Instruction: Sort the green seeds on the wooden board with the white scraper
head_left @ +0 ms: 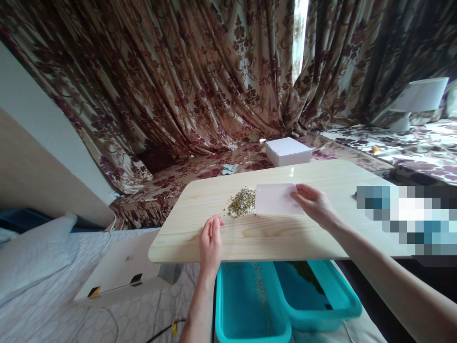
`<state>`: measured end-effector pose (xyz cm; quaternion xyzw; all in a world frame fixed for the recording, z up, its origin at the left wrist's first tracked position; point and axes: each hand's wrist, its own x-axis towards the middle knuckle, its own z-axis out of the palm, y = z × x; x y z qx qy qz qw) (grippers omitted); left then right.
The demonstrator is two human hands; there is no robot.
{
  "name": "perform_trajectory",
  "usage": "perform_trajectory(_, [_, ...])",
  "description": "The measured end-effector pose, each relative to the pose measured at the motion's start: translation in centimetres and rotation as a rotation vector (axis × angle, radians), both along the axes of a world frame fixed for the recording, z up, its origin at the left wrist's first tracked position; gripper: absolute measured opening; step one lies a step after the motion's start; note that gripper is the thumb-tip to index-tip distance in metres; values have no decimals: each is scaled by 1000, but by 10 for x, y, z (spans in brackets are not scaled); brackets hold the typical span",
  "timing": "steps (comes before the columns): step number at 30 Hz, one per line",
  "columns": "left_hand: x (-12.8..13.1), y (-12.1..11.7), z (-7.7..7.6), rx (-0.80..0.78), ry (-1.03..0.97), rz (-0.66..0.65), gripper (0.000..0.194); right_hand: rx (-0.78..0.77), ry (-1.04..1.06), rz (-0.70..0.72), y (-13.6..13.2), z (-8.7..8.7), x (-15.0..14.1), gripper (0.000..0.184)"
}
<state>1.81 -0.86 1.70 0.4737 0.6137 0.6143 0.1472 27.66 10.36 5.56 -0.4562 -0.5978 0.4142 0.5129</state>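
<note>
My right hand [314,202] pinches the right end of a flat, translucent white plastic scraper [274,197], thumb and fingers closed on it. The scraper's left edge touches a pile of mixed green and pale grains [243,201] on the light wooden tabletop [285,243]. Just below and left of the pile is my left hand [211,238], at the near side of the tabletop. Its fingers are extended and it holds nothing. A few stray grains lie around the pile.
Below the table's near edge sit two turquoise bins: the left bin [253,328] contains scattered pale grains, the right bin [321,319] dark green ones. A white box [288,151] and a folded cloth [229,169] lie beyond the table. A pale board [117,267] rests left.
</note>
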Motion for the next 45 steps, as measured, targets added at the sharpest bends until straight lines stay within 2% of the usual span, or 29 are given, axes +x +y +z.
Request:
perform_trajectory(7, [0, 1, 0, -2, -3, -2, 40, -25, 69, 57, 6, -7, -8, 24])
perform_trajectory(21, [0, 1, -1, 1, -8, -3, 42, -66, 53, 119, 4, -1, -7, 17])
perform_trajectory(31, [-1, 0, -1, 5, -1, 3, 41, -74, -21, 157, 7, 4, -2, 20])
perform_trajectory(45, [2, -1, 1, 3, -12, 13, 42, -117, -4, 279, 32, 11, -26, 23])
